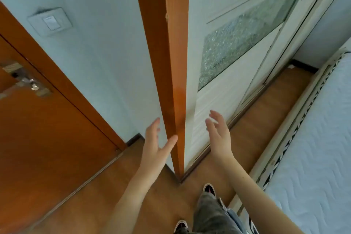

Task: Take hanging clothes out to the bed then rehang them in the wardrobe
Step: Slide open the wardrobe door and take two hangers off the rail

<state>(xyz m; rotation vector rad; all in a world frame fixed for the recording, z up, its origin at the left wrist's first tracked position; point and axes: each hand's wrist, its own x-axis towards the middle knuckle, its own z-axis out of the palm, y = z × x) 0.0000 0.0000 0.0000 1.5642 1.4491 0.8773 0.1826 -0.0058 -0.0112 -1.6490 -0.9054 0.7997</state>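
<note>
No step looks done yet: we hold our left hand [152,144] and right hand [218,135] spread and empty near the shut wardrobe door [228,15]. The clothes are out of sight, and the bed [319,148] is right of it.

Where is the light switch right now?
In the head view it is at the upper left: the light switch sits on the pale wall, above the door handle and left of the wooden post.

Both bare forearms are reaching forward; the left grip [152,146] is hovering just left of the wooden upright [173,81], fingers spread; the right grip [218,137] is hovering just right of it, likewise spread, holding nothing.
</note>
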